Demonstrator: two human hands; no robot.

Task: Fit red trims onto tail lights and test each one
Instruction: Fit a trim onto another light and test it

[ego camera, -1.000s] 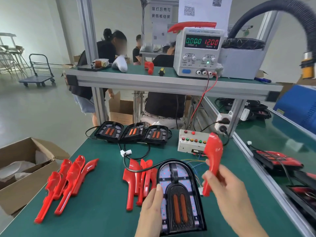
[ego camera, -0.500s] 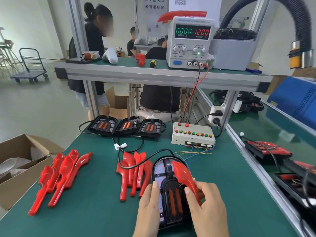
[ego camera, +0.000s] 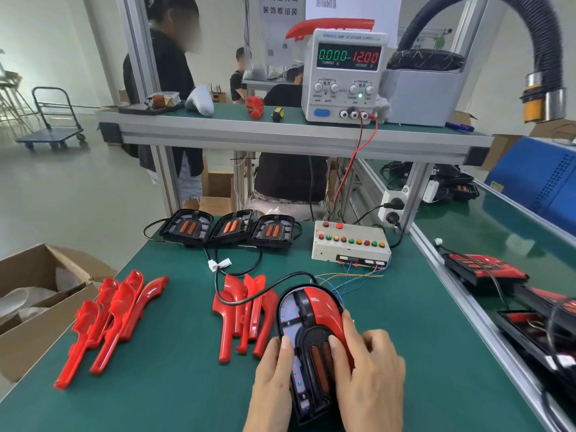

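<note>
A black tail light (ego camera: 304, 344) lies near the front edge of the green bench (ego camera: 162, 385). A red trim (ego camera: 324, 310) sits on its right half. My right hand (ego camera: 371, 375) holds that trim down, thumb near the light's orange centre and fingers wrapped over the trim's right edge. My left hand (ego camera: 272, 381) grips the light's left side, with one fingertip on the grey LED panel. The light's black cable (ego camera: 249, 299) loops away to the left.
Loose red trims lie in one pile (ego camera: 243, 316) beside the light and another (ego camera: 106, 322) further left. Three wired tail lights (ego camera: 230, 229) and a button test box (ego camera: 350, 244) stand behind. A power supply (ego camera: 346, 76) sits on the shelf, and a cardboard box (ego camera: 31, 307) stands at the left.
My right hand brought the red trim down from the air onto the tail light's right half and now holds it there. My left hand stayed on the light's left side.
</note>
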